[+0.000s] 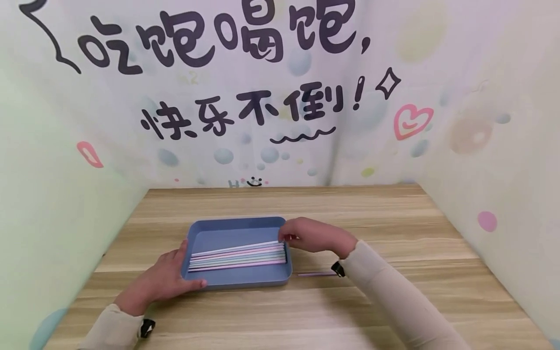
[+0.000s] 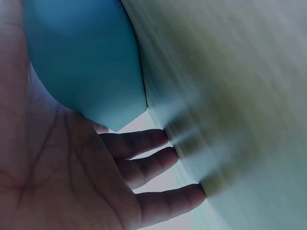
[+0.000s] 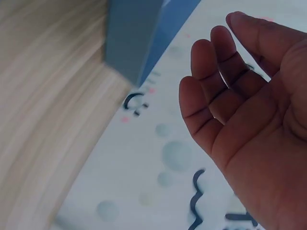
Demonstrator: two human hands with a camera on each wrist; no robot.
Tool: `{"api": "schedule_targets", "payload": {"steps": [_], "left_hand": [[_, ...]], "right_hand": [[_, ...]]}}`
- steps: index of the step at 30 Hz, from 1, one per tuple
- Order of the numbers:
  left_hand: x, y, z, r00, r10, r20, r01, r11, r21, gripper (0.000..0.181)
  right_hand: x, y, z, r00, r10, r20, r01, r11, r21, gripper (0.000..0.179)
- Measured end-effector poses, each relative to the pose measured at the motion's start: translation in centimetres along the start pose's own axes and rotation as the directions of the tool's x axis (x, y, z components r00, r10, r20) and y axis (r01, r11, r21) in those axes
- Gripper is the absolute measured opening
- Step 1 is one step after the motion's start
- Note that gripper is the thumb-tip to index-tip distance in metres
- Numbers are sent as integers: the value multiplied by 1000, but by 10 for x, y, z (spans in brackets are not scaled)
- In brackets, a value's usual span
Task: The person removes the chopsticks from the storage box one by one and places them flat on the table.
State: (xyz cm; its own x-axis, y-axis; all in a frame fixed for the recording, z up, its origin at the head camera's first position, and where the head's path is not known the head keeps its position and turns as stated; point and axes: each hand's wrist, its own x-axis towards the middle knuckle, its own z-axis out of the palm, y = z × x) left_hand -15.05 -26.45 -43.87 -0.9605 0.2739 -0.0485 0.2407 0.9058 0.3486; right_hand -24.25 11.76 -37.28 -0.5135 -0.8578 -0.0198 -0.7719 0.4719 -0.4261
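Note:
A blue tray [image 1: 236,281] lies on the wooden table, holding a row of thin pastel sticks [image 1: 238,257] side by side. At its near left corner, my left hand [image 1: 168,274] rests against the tray, thumb along the front rim and fingers at the left side. In the left wrist view, straight fingers [image 2: 165,201] touch the tabletop beside the tray's wall. My right hand [image 1: 308,235] is over the right rim, bent fingertips right at the sticks' ends. The right wrist view shows its fingers [image 3: 201,57] loosely bent, with no stick visible between them and the thumb.
A single purple stick [image 1: 316,274] lies on the table right of the tray, partly under the right wrist in view. The wooden table [image 1: 245,321] meets a printed cloth backdrop [image 1: 210,165] behind, with pale walls at both sides.

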Motion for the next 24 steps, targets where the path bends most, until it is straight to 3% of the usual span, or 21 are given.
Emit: {"api": "schedule_targets", "payload": {"steps": [12, 24], "left_hand": [[1, 3, 0, 1000, -3, -8, 3, 1000, -9, 126], [3, 1, 0, 999, -22, 24, 22, 1000, -3, 126]], "right_hand": [[66, -12, 5, 999, 24, 44, -25, 999, 33, 18], [107, -13, 17, 997, 61, 50, -67, 987, 147, 20]]}}
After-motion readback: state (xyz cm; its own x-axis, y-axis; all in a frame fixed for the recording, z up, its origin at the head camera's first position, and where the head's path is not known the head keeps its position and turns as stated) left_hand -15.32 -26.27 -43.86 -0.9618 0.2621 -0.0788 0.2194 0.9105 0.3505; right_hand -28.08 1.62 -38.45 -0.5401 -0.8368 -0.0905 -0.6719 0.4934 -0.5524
